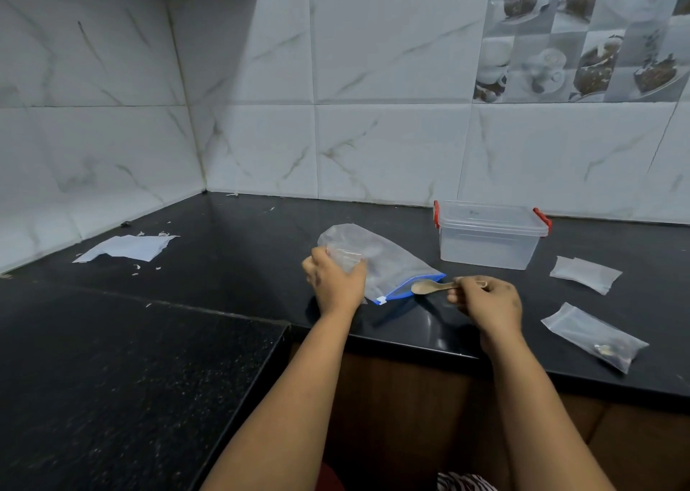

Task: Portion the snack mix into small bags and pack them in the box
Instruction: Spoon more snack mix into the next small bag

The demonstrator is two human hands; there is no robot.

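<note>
A large clear bag (388,263) with a blue zip edge lies on the black counter. My left hand (334,283) holds a small clear bag (345,257) upright in front of it. My right hand (485,302) grips a wooden spoon (429,287) by its handle, with the spoon bowl at the large bag's blue opening. A clear plastic box (489,240) with red clips and its lid on stands behind, to the right. Two small bags lie at the right: a flat one (584,274) and one (593,335) with a little dark mix in its corner.
White paper scraps (129,248) lie at the back left of the counter (224,251). A tiled wall closes the back and left. The counter's front edge (410,345) runs just under my wrists, with a lower speckled surface (130,378) at the left.
</note>
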